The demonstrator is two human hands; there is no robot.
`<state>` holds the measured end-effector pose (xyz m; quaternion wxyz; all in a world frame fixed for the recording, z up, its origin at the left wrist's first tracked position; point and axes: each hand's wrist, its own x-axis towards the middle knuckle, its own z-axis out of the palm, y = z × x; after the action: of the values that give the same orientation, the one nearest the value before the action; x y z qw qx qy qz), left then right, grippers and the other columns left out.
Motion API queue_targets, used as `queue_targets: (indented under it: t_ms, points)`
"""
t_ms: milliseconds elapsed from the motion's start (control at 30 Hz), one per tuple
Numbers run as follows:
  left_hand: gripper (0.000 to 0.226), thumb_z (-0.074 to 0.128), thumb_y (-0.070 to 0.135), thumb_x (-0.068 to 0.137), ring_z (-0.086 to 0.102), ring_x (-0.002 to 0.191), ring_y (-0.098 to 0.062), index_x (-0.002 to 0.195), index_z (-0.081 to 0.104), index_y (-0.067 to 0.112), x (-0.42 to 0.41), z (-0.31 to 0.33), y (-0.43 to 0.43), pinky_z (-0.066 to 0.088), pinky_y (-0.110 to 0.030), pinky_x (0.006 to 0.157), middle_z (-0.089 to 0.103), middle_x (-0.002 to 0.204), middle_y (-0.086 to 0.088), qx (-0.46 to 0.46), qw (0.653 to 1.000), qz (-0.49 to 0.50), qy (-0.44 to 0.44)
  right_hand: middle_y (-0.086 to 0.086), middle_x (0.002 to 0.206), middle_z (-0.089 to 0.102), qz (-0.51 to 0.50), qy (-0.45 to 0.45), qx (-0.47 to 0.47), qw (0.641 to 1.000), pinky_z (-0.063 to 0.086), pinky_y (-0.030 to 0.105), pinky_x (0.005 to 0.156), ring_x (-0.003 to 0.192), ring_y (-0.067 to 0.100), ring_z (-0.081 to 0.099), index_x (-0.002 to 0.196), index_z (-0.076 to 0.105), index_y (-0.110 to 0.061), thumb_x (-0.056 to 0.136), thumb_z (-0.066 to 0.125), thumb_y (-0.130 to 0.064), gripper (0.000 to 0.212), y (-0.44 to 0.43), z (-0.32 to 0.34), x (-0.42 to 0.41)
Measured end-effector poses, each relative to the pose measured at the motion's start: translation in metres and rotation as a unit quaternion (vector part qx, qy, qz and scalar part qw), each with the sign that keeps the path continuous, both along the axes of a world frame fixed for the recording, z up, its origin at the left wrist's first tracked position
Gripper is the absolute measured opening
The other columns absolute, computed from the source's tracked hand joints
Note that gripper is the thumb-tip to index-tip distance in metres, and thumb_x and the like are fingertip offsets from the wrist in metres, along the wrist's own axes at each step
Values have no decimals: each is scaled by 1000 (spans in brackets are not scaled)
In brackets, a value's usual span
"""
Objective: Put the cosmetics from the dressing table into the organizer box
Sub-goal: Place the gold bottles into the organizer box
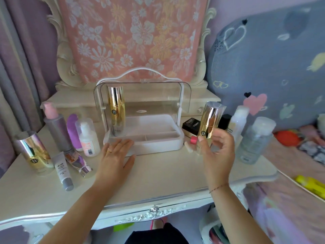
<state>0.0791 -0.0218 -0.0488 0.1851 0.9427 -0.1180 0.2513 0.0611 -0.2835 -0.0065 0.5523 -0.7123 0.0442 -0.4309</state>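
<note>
Right grip (217, 148) apparently pinches gold bottle (210, 123).

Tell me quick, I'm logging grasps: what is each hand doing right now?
Left hand: open, flat against the organizer front, holding nothing.
Right hand: closed on a gold bottle.

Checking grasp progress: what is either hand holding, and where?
The right hand holds a gold bottle by its lower body; the left hand rests empty against the organizer box.

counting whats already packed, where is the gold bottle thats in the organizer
In the head view the gold bottle stands upright in the back left corner of the organizer box, beyond the left hand.
</note>
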Motion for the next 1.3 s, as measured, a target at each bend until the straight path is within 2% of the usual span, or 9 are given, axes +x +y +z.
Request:
queue_targets:
  t_ms: [133, 300, 467, 667, 867, 1033, 1100, 1200, 1300]
  points:
    - [57, 35, 43, 83, 45, 127, -28, 128, 53, 14, 1, 2, -19, 14, -42, 110, 56, 131, -7, 37, 999, -18, 19, -3, 111, 49, -14, 27, -14, 999, 39, 8, 86, 101, 10, 51, 110, 50, -22, 72, 78, -18, 48, -18, -1, 11]
    - [61, 34, 47, 84, 41, 131, -27, 135, 46, 15, -3, 0, -32, 3, -38, 111, 50, 138, -6, 88, 996, -17, 25, -2, 113, 60, 61, 122, -11, 991, 48, 24, 87, 100, 12, 59, 117, 48, -24, 69, 78, -25, 56, -27, -1, 33]
    - [63, 31, 48, 85, 32, 136, -25, 140, 38, 18, -2, -3, -30, -3, -36, 112, 42, 144, -3, 101, 994, -17, 30, -3, 98, 64, 60, 168, -36, 983, 44, 24, 74, 92, 17, 61, 107, 55, -19, 74, 74, -26, 39, -31, 1, 38]
    - [63, 31, 49, 86, 28, 137, -23, 141, 37, 18, -2, -4, -30, -1, -38, 113, 39, 146, -1, 99, 994, -21, 27, -16, 90, 65, 68, 136, -16, 988, 49, 20, 74, 87, 4, 63, 107, 60, -23, 73, 77, -22, 38, -24, 10, 17]
    - [60, 35, 45, 87, 39, 131, -29, 135, 46, 10, -6, 1, -21, 8, -37, 110, 48, 139, -9, 91, 995, -29, 20, -5, 103, 71, 184, 55, 21, 981, 53, 27, 84, 94, 8, 68, 111, 61, -20, 72, 79, -13, 44, 3, 37, -15]
    - [58, 36, 44, 85, 44, 128, -29, 131, 50, 12, -10, -2, -1, 15, -40, 109, 52, 136, -11, 66, 997, 7, 25, -5, 104, 70, 277, 62, -47, 958, 53, 33, 88, 97, 11, 68, 115, 60, -20, 69, 81, -14, 50, 51, 39, 0]
    - [55, 38, 42, 86, 42, 129, -29, 131, 50, 13, -11, -3, 4, 17, -40, 109, 51, 136, -11, 37, 999, 3, 19, -8, 99, 68, 274, 60, -87, 956, 53, 29, 87, 94, 9, 66, 109, 60, -21, 68, 81, -18, 46, 71, 38, 15]
    - [52, 42, 40, 86, 37, 129, -26, 129, 52, 13, -11, -3, 6, 19, -39, 108, 52, 135, -11, -5, 1000, -14, 5, -19, 92, 65, 276, 70, -111, 952, 47, 12, 81, 90, -1, 63, 104, 58, -29, 69, 81, -16, 44, 96, 42, 41]
    - [50, 44, 38, 85, 36, 128, -24, 128, 53, 13, -11, -3, 6, 19, -39, 107, 54, 133, -11, -19, 1000, -23, -3, -13, 95, 69, 276, 106, -114, 949, 51, 18, 80, 90, 4, 65, 109, 59, -24, 71, 79, -23, 43, 114, 41, 70]
